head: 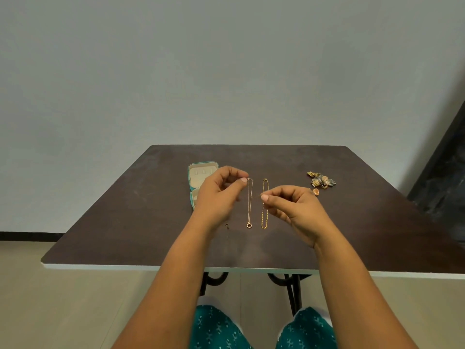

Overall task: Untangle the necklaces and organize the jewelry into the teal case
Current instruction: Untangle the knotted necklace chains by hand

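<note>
Two necklaces lie straight on the dark table [151, 222]: a thin chain with a ring pendant [249, 205] and a thicker gold chain [264, 210]. Above them my left hand [221, 195] and my right hand [292, 205] each pinch a very fine chain [254, 196], faintly visible stretched between the fingertips. A small dark end of it [227, 225] dangles below my left wrist. The open teal case [201, 170], with a cream lining, sits behind my left hand and is partly hidden by it.
A cluster of ornate earrings [320, 181] and a small gold piece [315, 191] lie at the right, beyond my right hand. The table's near edge [176, 267] is white. A dark panel [442, 167] stands at the far right.
</note>
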